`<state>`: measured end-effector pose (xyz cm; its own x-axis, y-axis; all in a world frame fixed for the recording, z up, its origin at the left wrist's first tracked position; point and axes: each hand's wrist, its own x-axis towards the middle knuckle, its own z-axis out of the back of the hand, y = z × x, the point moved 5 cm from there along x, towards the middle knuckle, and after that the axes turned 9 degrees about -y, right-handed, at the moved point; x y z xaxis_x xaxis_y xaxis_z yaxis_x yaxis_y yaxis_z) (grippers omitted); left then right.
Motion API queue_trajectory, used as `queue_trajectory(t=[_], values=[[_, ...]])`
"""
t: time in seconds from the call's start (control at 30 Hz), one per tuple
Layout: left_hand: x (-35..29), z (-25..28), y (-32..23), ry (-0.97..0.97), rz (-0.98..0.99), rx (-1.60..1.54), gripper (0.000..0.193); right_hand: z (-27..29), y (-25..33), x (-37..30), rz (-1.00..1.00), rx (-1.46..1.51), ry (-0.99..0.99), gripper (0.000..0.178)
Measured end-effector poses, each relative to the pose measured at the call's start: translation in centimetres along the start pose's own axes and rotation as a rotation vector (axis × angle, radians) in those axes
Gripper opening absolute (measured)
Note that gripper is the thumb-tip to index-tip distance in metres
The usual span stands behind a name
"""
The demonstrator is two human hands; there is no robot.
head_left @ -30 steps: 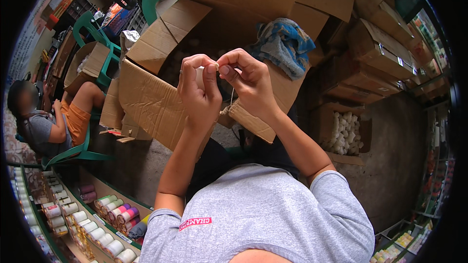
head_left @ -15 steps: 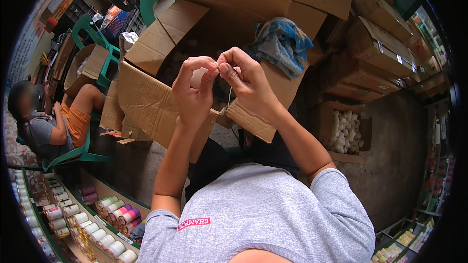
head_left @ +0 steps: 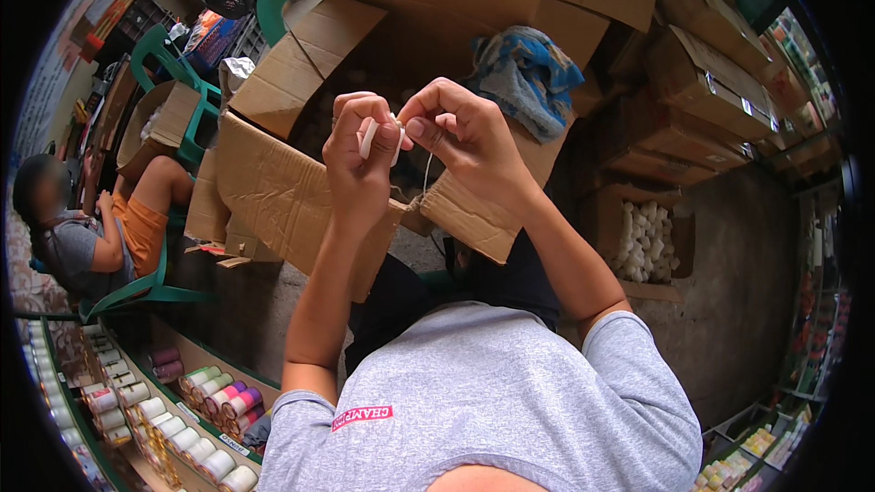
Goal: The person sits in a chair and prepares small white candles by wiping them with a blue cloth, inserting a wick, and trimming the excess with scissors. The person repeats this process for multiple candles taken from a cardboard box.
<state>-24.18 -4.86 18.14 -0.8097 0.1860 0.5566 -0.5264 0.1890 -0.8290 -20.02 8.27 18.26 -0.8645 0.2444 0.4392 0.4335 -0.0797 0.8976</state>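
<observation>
Over the opening of a large cardboard box (head_left: 273,191), both my hands meet at the fingertips. My left hand (head_left: 358,141) is closed in a pinch round a small smooth white piece (head_left: 368,138) whose kind I cannot make out, as fingers cover part of it. Close beside it, my right hand (head_left: 460,137) pinches with thumb and forefinger at a thin white string (head_left: 427,169), which hangs below the fingers toward the box's near edge. A blue and white cloth (head_left: 524,82) drapes over the box's right flap, just beyond my right hand.
A smaller box (head_left: 679,260) of white pieces (head_left: 644,241) stands on the floor at right, below stacked cartons (head_left: 702,100). At left another person (head_left: 100,237) sits on a green chair (head_left: 155,287). Thread spools (head_left: 219,465) fill a rack at lower left.
My fingertips have parted slightly, my right hand shifting a little right. The white piece has turned in my left hand and now shows edges on both sides of the thumb.
</observation>
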Motion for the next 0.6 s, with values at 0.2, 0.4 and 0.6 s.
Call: queue_trajectory(t=[0.2,0.4,0.6], values=[[-0.8,0.1,2.5,-0.025,0.314,-0.379,0.011,-0.4,0.5,0.1,0.284,-0.167,-0.016,0.010],[-0.6,-0.5,2.7,-0.024,0.442,-0.652,0.018,-0.2,-0.2,0.2,0.218,-0.090,-0.052,0.011],[-1.2,-0.5,2.2,-0.137,0.339,-0.423,0.017,-0.2,0.7,0.6,0.258,-0.171,-0.040,0.012]])
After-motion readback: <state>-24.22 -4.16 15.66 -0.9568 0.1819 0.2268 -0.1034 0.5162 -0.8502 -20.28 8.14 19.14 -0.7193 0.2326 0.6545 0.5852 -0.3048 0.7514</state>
